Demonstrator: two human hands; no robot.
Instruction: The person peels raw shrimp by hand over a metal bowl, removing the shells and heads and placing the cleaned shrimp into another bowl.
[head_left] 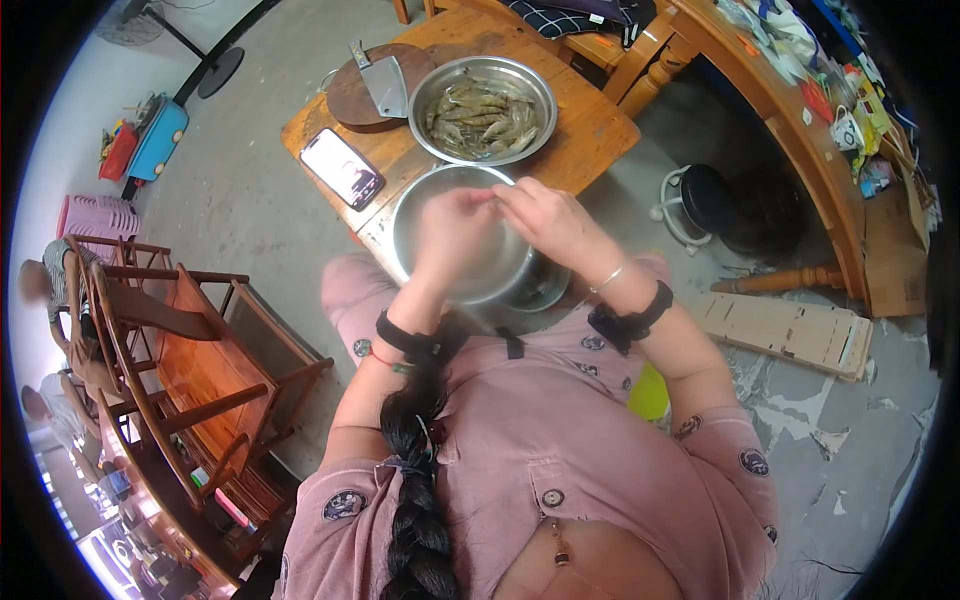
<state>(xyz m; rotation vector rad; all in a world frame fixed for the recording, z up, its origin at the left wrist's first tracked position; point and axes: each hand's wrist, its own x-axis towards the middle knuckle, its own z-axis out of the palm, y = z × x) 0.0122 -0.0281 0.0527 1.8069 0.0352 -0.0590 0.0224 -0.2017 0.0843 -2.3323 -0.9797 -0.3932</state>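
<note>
Above a large metal basin [408, 222], my left hand [455, 232] and my right hand [553, 222] meet at the fingertips. Both are closed in a pinch, and whatever lies between the fingers is too small to make out. My left hand is blurred. Just beyond them, a steel bowl [549, 112] holds many raw shrimp [482, 118] in a little liquid. To its left, a cleaver [386, 88] rests on a round wooden cutting board [352, 98]. A phone [342, 168] with a lit screen lies on the wooden table [590, 130], left of the basin.
Under the basin's right side, a glass-like container [540, 290] is partly hidden. A black-seated stool [715, 205] and a cluttered wooden table [800, 120] stand right. A wooden bench [215, 370] is at left, with two people [65, 300] beyond. A flat cardboard piece [785, 335] lies right.
</note>
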